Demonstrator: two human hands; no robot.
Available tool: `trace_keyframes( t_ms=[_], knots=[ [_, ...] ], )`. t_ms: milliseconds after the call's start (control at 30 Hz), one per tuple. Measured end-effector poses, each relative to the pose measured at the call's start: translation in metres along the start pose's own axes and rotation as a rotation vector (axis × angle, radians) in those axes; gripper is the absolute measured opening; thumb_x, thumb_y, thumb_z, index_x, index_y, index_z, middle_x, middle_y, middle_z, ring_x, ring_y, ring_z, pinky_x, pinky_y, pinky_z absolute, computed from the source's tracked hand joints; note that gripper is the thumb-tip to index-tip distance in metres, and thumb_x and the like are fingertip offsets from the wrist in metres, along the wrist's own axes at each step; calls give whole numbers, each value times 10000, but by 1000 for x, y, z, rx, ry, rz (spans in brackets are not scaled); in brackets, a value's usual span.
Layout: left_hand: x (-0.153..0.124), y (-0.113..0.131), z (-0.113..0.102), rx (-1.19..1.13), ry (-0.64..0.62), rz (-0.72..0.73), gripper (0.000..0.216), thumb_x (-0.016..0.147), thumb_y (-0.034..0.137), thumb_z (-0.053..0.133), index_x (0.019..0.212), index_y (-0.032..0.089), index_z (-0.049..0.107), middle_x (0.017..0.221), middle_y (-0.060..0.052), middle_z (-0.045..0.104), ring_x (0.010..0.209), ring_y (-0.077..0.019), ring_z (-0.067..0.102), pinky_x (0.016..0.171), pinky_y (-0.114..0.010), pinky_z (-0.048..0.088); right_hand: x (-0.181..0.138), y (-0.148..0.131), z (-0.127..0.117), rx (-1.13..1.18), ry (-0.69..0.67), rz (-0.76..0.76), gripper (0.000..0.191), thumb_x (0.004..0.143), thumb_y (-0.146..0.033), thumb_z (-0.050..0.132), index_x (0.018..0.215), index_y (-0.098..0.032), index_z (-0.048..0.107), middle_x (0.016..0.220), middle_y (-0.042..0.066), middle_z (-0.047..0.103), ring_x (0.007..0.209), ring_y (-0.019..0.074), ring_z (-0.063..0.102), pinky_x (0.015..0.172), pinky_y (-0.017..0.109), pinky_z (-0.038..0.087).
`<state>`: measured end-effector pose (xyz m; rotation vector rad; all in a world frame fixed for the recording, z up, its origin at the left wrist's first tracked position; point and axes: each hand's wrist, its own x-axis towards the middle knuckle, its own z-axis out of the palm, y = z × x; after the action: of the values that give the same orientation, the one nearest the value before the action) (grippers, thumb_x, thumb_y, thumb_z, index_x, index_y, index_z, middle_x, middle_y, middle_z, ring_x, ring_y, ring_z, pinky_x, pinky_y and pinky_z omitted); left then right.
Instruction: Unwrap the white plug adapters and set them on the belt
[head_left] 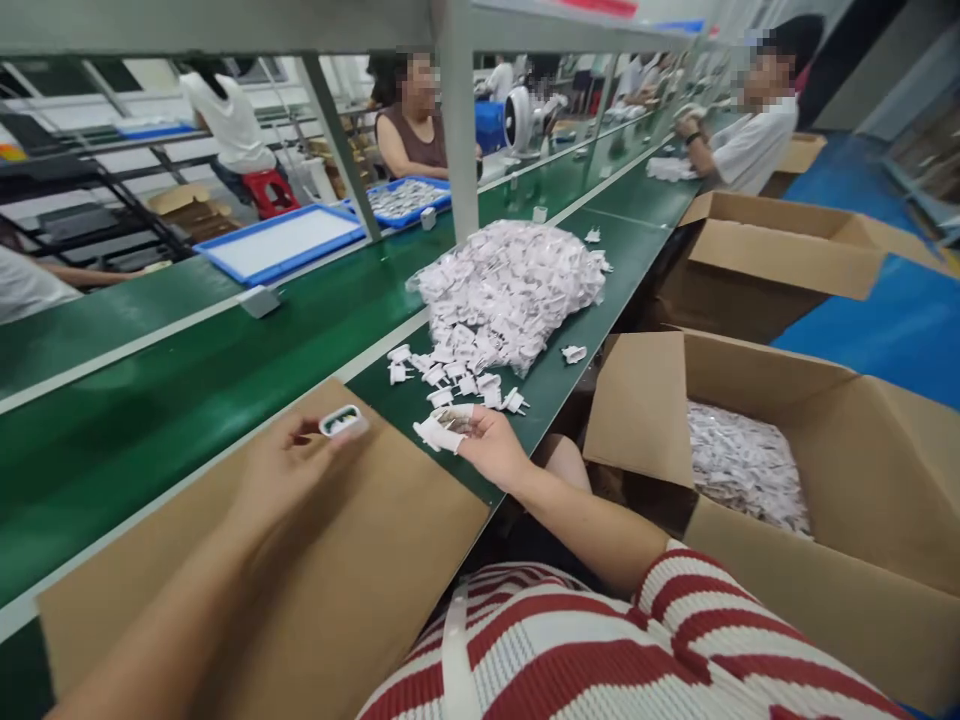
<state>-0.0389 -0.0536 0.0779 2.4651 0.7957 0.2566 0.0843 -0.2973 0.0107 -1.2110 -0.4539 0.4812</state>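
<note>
Between the thumb and fingers of my left hand point(289, 455) is a small white oval plug housing point(343, 420), its open side up and some small parts showing inside. My right hand point(491, 447), with white covers on its fingertips, pinches a white two-pin plug part point(431, 432) at the near edge of the loose pieces. Several similar white plug parts point(465, 378) lie scattered just beyond that hand. Behind them a clear bag point(510, 285) spills over with more of the same. Under my left hand lies a flat cardboard sheet point(330, 580).
A green conveyor belt point(247, 370) runs along the far side, with a metal post point(454, 130) rising beside it. Blue-rimmed trays point(285, 243) stand across the belt. At my right is an open carton point(757, 370) holding bagged white parts. Co-workers sit farther along the line.
</note>
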Motion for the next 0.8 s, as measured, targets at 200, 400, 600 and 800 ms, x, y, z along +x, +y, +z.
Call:
trace_keyframes(
  t_ms=[200,400,600,800],
  knots=[
    [-67,-10,36,-194,-144,52,483,863,653,737,1072,220,698,1082,-85,754,985,-275,680,870,-393,538,-7,-4,18,84,-86,116,467,659,-494,954,996,-206,806,919,39,793,813,184,725,797,348,628],
    [-70,-23,61,-365,-52,100,594,847,599,798,1327,257,720,1132,-90,708,1015,-258,645,933,-409,539,-13,0,27,-175,-104,6,371,736,-429,898,1007,-214,764,982,53,790,842,185,715,789,323,599],
    [-74,-24,68,-529,-99,37,523,850,614,791,1207,232,762,808,-10,655,723,-174,567,691,-302,483,-24,5,17,-755,-231,-333,312,852,-155,644,1147,-183,743,1130,111,737,993,235,681,878,388,577],
    [-75,-27,72,-576,-137,15,514,850,634,787,1191,249,779,813,-6,679,721,-166,559,655,-285,441,-21,9,9,-912,-233,-331,343,891,-131,649,1207,-217,752,1107,72,788,983,245,703,879,391,569]
  ],
)
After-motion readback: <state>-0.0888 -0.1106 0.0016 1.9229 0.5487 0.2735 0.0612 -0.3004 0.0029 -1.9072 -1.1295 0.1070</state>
